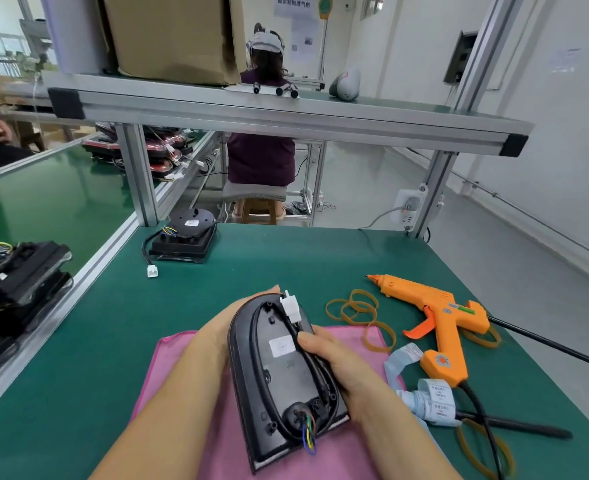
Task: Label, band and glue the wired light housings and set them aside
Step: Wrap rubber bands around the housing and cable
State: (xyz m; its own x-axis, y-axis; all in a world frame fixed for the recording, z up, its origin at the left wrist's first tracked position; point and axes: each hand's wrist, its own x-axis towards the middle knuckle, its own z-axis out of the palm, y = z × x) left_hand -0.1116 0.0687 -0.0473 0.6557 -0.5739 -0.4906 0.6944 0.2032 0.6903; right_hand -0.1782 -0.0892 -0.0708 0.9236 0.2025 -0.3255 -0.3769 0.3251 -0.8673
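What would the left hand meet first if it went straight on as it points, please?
Likely nothing: past the left hand, holding the light housing, only bare green table shows, though depth is unclear.

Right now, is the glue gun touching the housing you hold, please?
Apart: the head view shows green table between the glue gun and the housing.

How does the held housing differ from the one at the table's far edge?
The held housing is gripped by left hand and right hand above the pink cloth; the far housing lies untouched. The held housing's cable hugs its back; the far housing's trails loose. Both are black, white-labelled.
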